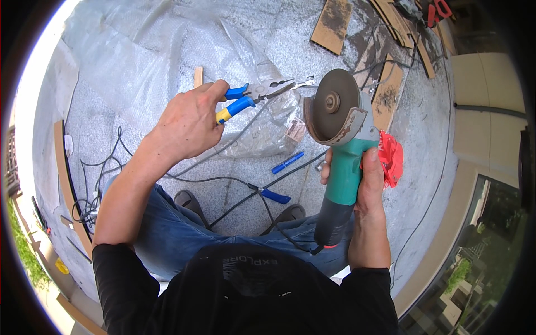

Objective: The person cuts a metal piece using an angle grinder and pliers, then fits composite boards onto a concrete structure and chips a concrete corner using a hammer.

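Note:
My left hand [192, 120] is closed round the blue and yellow handles of a pair of pliers [271, 87]. At the tips of the jaws sits a small silvery metal piece [306, 82]. My right hand [369, 181] grips the green and black body of an angle grinder [344, 177]. Its dark disc [337, 99] faces me, with a worn metal guard round the lower left side. The disc's edge is close to the metal piece, on its right; whether they touch I cannot tell. The grinder's cord leaves the black end near my lap.
Clear plastic sheeting [223, 53] covers much of the floor. A blue marker [288, 162] and a blue-handled tool [276, 196] lie before my feet among black cables [215, 178]. Brown boards [333, 25] lie far right. A red plastic bag [392, 159] is beside the grinder.

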A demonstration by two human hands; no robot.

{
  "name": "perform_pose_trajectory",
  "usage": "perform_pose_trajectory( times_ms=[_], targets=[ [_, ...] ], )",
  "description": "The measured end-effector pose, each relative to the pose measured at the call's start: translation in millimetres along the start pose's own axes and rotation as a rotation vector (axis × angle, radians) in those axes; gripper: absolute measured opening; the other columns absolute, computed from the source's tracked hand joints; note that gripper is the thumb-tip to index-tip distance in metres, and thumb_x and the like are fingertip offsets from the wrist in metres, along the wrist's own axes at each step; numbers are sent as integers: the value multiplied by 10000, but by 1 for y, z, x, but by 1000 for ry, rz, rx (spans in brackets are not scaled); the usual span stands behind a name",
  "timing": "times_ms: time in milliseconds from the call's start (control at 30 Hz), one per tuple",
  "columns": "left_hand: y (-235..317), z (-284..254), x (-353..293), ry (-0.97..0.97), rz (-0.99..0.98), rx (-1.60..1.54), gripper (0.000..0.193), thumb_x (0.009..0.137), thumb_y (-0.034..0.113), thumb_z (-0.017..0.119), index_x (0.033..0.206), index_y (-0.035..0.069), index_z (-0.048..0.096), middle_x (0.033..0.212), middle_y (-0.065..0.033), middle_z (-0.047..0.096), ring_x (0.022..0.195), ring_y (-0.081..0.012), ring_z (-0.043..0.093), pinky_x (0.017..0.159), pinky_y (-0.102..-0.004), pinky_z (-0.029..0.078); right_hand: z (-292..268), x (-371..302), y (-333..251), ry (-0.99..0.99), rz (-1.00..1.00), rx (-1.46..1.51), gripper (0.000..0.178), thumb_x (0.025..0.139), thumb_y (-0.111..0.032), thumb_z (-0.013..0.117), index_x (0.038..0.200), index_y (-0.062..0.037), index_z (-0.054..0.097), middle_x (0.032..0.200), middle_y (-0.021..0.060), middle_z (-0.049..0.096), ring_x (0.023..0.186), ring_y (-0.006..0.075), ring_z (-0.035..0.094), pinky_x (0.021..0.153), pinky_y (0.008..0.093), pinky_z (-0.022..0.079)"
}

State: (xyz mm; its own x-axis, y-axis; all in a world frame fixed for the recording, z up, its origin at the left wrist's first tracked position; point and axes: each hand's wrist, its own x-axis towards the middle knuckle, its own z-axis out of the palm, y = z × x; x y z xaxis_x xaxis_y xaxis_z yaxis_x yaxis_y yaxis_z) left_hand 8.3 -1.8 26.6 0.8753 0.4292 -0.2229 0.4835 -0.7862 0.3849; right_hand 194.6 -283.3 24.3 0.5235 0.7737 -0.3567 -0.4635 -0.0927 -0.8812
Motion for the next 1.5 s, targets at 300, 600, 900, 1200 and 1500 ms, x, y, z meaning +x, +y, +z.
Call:
perform_pose_trajectory(
  times_ms=[300, 600, 900, 1200, 1500],
  targets=[
    [0, 1, 2, 4, 3, -9, 360, 827, 69, 692, 1161, 26, 564, 1021, -214, 699, 920, -409, 714, 840, -478, 575, 4, 0, -1, -37, -11, -26, 720, 1011, -644, 537, 1301, 15, 541, 1021, 170, 681, 798, 237, 734, 694, 364, 623],
    [3, -1, 4, -86, -40, -219, 282, 788, 35, 639, 1033, 16, 500, 842, -223, 595, 831, -424, 640, 781, -510, 494, 6, -3, -5, 6, -1, 21, 689, 1008, -627, 558, 1286, 3, 527, 1019, 170, 673, 798, 248, 730, 701, 377, 621],
    [11, -9, 6, -295, -123, -336, 245, 785, 106, 602, 995, 25, 505, 826, -197, 562, 835, -379, 587, 804, -481, 452, 0, -2, 1, -38, -32, -41, 770, 1022, -683, 459, 1363, 3, 537, 1067, 186, 696, 815, 246, 741, 693, 377, 638],
    [4, -4, 5, -326, -105, -401, 247, 743, 90, 606, 972, 40, 528, 824, -133, 549, 816, -295, 565, 784, -432, 446, -2, -5, -2, -8, -22, -16, 684, 1032, -629, 497, 1325, -13, 536, 1033, 176, 688, 794, 250, 736, 685, 385, 632],
    [-21, 11, 12, -606, -121, -871, 250, 634, 90, 594, 873, 74, 524, 765, 9, 466, 600, -98, 407, 505, -263, 339, -6, -6, -5, -33, -8, -10, 671, 1014, -611, 560, 1276, 6, 538, 1008, 175, 685, 781, 244, 734, 677, 376, 623]
  ],
)
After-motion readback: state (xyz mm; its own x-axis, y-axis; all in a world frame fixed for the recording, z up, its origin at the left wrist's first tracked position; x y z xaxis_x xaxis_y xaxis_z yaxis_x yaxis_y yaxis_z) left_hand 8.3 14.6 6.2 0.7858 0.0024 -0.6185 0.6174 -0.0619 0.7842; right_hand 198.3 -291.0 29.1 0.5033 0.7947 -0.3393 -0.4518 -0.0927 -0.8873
